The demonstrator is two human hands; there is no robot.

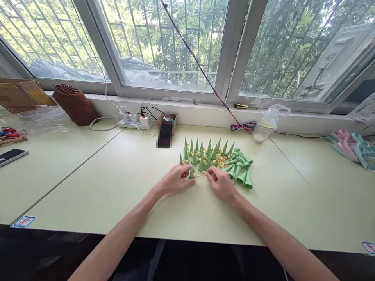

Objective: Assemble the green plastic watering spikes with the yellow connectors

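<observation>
My left hand (177,178) is closed around a small green plastic cone (191,173), which stands upright on the table with a yellow piece at its right side. Close by on the right, my right hand (220,181) pinches a small yellow plastic piece (205,172) between thumb and fingers. Just beyond both hands, several green cones (202,162) stand upright in a cluster, some with yellow pieces at their bases. A heap of loose yellow pieces (222,160) lies to their right. Next to it, more green cones (240,177) lie on their sides in a pile.
Along the window sill sit a power strip (134,124), a small cardboard box (172,118), a red-blue cable bundle (243,127) and a plastic cup in a bag (263,130). A brown pouch (74,104) and a phone (13,157) are at left. Pink and teal items (353,148) lie right.
</observation>
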